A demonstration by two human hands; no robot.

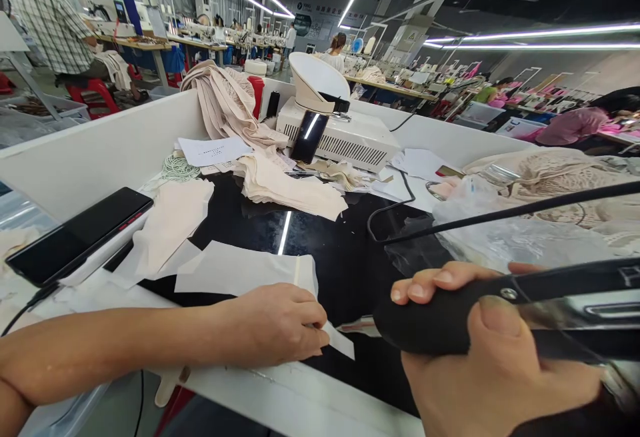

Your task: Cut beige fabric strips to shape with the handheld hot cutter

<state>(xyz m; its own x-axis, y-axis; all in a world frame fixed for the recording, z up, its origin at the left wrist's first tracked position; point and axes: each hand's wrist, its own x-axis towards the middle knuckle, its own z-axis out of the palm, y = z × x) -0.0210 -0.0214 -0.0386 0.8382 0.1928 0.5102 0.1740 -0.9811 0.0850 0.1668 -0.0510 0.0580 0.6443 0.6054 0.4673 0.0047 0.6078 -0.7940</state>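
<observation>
My left hand (280, 324) lies knuckles-up on a white fabric piece (240, 270) spread over the black table surface (340, 250); its fingers are curled and pressed together on the piece's edge. My right hand (480, 350) is wrapped round the black padded handle of a tool (435, 324), thumb on top, fingers showing at the far side. The tool's dark metal body (575, 304) runs off to the right, and a black cord (500, 214) arcs above it.
A black phone (75, 234) rests on the left table edge. Beige fabric pieces (280, 184) and papers lie further back, with a white machine (345, 134) behind. Clear plastic and lace (545, 197) sit at right. White partition walls surround the table. People sit at sewing stations beyond.
</observation>
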